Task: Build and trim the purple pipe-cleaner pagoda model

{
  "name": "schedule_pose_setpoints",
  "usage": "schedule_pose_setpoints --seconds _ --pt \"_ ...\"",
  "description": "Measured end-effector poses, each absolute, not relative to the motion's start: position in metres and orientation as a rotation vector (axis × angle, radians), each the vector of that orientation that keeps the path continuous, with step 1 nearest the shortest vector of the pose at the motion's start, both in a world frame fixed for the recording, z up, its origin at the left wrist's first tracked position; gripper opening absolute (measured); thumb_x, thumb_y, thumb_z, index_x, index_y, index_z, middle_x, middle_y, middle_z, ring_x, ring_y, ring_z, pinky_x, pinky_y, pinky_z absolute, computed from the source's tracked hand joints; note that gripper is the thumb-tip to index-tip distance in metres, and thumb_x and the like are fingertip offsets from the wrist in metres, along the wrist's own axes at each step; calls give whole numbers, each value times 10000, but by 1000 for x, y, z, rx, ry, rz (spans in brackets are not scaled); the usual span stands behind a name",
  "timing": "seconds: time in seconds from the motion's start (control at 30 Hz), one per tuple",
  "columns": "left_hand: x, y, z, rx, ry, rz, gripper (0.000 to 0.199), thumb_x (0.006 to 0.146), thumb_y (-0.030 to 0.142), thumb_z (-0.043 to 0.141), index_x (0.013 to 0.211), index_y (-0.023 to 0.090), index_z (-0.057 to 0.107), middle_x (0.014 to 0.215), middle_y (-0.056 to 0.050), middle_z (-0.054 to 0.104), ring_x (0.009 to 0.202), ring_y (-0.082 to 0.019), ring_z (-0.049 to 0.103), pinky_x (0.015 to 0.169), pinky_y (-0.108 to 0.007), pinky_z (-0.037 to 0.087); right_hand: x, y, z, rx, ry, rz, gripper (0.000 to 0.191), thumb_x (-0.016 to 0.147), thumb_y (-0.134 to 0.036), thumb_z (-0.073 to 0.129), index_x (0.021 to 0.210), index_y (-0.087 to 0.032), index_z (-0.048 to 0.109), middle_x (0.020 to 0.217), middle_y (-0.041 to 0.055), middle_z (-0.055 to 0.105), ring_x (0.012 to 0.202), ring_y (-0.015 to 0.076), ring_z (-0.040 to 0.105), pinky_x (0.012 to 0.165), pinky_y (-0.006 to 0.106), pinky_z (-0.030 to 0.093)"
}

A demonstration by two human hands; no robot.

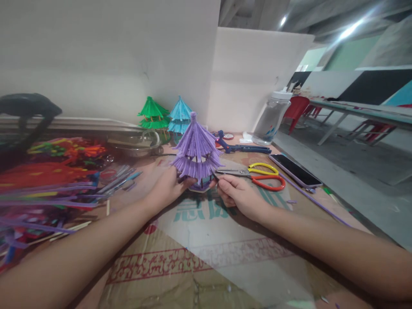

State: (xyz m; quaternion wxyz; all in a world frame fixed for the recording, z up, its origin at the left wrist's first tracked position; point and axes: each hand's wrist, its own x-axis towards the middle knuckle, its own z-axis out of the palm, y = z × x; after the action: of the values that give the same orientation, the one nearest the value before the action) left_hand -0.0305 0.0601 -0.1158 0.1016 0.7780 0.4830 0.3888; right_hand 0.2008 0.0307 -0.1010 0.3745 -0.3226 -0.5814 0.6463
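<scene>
Cardboard (206, 257) lay flat; purple tower (197, 148) upright over it. Left hand (167, 186) part-curled at tower's lower left, hold unclear. Right hand (238, 193), scissors (267, 177) just beyond, was pinched closed on thin dark piece (215, 176).

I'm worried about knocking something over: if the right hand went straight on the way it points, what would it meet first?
Most likely the lower part of the purple tiered model. The right hand's fingertips look very close to it, perhaps already touching; depth is unclear.
</scene>
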Motion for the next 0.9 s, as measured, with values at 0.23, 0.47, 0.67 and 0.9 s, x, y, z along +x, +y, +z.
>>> schedule_pose_setpoints --seconds 0.23,0.47,0.67,0.9 --pt "-30 62 -116 2310 1366 1171 329 862 492 568 917 168 554 898 -89 666 832 -256 640 734 -370 516 203 31 -102 -807 -1442 1711 418 829 -546 652 952 -150 596 587 -94 315 449 43 215 434 215 134" --pt "-31 62 -116 2281 1387 1173 380 857 541 546 923 167 553 899 -102 668 849 -282 643 739 -398 515 202 31 -100 -800 -1446 1693 418 823 -557 657 927 -157 594 596 -89 327 454 45 215 432 218 138" --pt "-31 61 -116 2268 1416 1160 341 841 508 578 908 175 540 859 -72 652 805 -247 628 714 -369 506 201 30 -100 -808 -1471 1668 389 843 -539 639 912 -161 577 594 -95 312 455 46 210 432 219 147" --pt "-30 59 -113 2278 1392 1148 351 856 518 548 903 170 540 858 -83 647 797 -251 626 715 -378 509 201 29 -99 -824 -1488 1636 408 825 -543 658 919 -152 586 569 -104 302 452 46 216 430 213 159"
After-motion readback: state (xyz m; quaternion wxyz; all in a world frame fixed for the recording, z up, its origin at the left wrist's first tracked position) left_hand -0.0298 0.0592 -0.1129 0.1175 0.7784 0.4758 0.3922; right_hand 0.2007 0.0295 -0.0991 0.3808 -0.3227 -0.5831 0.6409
